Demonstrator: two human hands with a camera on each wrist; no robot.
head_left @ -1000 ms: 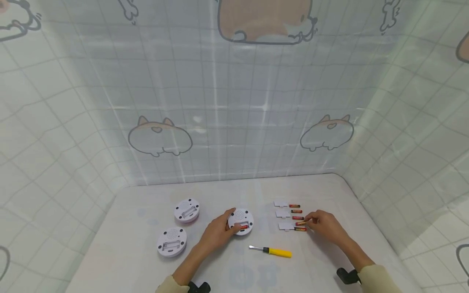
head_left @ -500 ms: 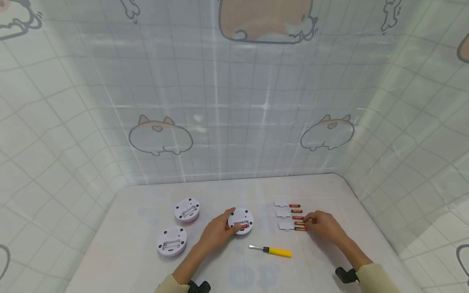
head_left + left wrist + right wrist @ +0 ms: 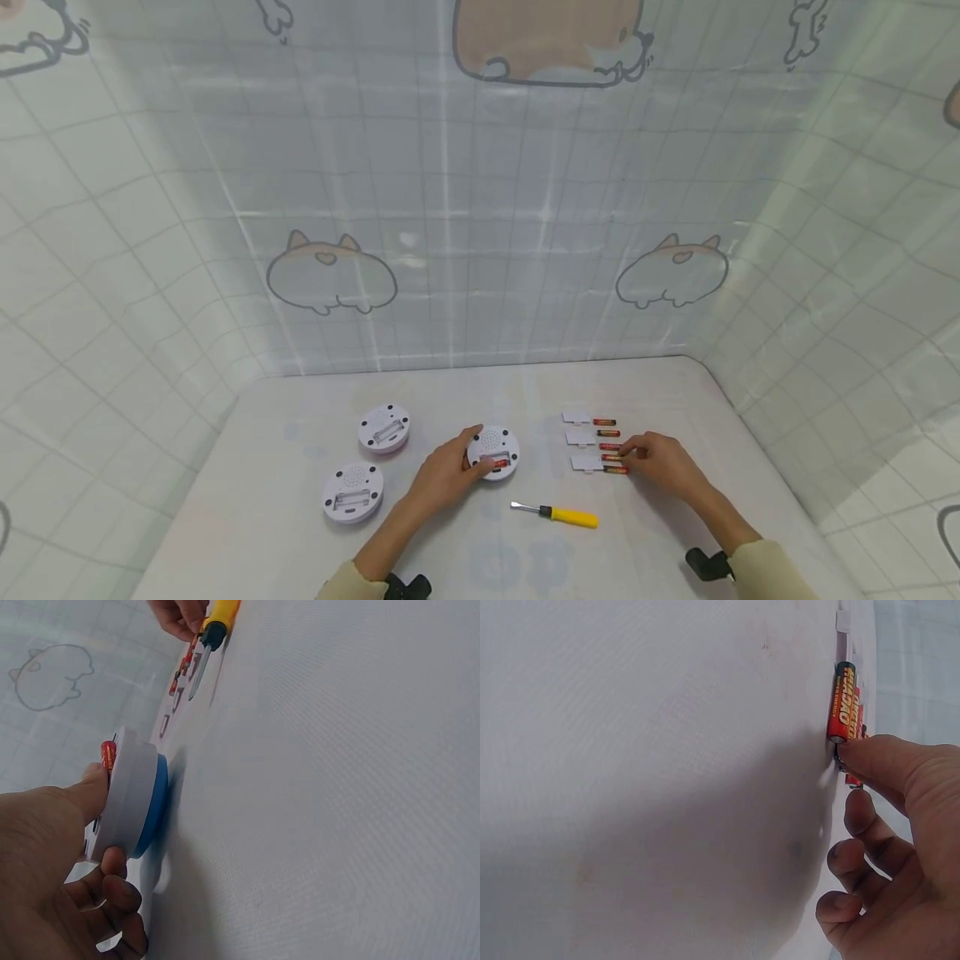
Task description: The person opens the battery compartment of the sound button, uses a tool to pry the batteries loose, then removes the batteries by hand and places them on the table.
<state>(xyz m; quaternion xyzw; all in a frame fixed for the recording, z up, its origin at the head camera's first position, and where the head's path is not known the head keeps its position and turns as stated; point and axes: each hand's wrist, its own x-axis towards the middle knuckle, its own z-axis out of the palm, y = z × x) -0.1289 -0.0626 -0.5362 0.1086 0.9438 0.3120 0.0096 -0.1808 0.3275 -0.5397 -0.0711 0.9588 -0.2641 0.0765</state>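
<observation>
My left hand [image 3: 447, 477] grips a round white battery-powered device [image 3: 492, 439] by its left side, underside up. In the left wrist view its blue rim [image 3: 156, 808] faces the table. The thumb rests over a red battery [image 3: 109, 754] at the open battery slot. On the right, my right hand [image 3: 667, 465] has thumb and forefinger at the right end of a battery [image 3: 611, 457] in a column of several, seemingly pinching it. The right wrist view shows the nearest battery [image 3: 841, 701] beside the thumb; the fingertips partly hide the one touched.
Two more round white devices [image 3: 384, 428] with vacant battery slots lie underside up at the left. White battery covers [image 3: 587, 462] lie left of the batteries. A yellow-handled screwdriver [image 3: 573, 517] lies between my hands, near the front. Patterned curtains [image 3: 480, 250] surround the white table.
The battery at my right fingertips was tilted and now lies level with the others in the column. The left hand and its device have stayed in place.
</observation>
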